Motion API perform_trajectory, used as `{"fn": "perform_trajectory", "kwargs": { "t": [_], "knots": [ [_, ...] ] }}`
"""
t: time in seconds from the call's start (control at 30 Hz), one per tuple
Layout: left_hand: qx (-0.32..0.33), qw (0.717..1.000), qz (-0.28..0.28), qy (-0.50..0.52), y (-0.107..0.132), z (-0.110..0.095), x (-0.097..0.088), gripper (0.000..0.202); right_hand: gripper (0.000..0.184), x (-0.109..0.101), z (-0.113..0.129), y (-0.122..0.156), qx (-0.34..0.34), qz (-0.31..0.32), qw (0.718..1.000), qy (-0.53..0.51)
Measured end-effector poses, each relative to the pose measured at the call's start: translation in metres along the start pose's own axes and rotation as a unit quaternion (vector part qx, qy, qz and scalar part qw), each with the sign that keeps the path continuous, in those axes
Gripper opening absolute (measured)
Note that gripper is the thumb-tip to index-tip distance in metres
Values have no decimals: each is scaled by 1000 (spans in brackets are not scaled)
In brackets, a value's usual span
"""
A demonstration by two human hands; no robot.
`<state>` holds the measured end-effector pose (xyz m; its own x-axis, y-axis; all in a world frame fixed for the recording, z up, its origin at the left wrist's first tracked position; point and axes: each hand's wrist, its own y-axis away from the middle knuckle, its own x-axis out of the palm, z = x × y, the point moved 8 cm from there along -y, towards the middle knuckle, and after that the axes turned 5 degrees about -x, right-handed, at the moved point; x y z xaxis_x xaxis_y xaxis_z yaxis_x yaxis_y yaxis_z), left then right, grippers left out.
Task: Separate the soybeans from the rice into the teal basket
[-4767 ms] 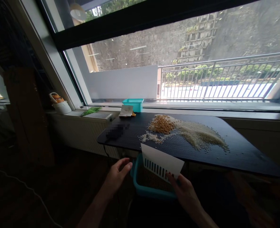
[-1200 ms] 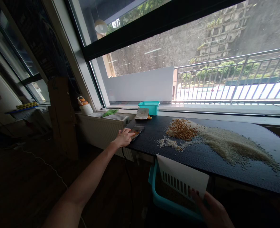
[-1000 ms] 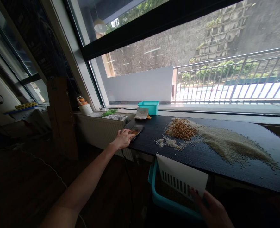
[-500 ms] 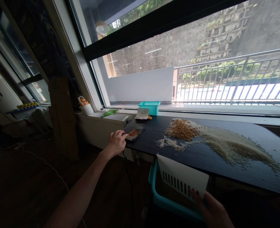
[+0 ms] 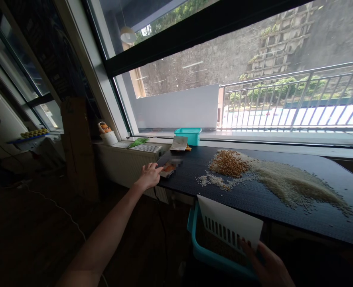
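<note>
My left hand (image 5: pixel 148 176) reaches out to the left corner of the black table (image 5: pixel 254 195) and grips a phone (image 5: pixel 168 170) there, fingers curled on its near end. My right hand (image 5: pixel 267 266) is low at the front, pinching the lower corner of a white slotted card (image 5: pixel 228 223). The card stands over a teal bin (image 5: pixel 208 255) that hangs below the table's front edge. On the table lie a heap of yellow beans (image 5: pixel 228 162) and a long spread of white rice (image 5: pixel 290 183).
A second teal tub (image 5: pixel 188 134) and a small packet (image 5: pixel 178 142) sit by the window sill. A radiator (image 5: pixel 131 167), a white pot (image 5: pixel 109 136) and a cardboard box (image 5: pixel 77 147) stand to the left. A cable (image 5: pixel 56 207) trails over the dark floor.
My left hand left the teal bin, stretched to the phone at the table's corner and has now curled onto it, pulling it slightly toward the edge. The right hand keeps holding the card.
</note>
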<state>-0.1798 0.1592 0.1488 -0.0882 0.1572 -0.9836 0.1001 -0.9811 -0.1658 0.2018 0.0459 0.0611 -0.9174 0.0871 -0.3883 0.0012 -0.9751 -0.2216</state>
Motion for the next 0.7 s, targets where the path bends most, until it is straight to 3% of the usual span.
{"fn": "perform_trajectory", "kwargs": {
  "t": [0.43, 0.7],
  "knots": [
    [-5, 999, 37, 9, -17, 2, 16, 48, 35, 1, -2, 2, -21, 14, 1000, 16],
    [24, 999, 32, 22, -19, -13, 15, 46, 40, -1, 1, 2, -15, 9, 1000, 15]
  ]
}}
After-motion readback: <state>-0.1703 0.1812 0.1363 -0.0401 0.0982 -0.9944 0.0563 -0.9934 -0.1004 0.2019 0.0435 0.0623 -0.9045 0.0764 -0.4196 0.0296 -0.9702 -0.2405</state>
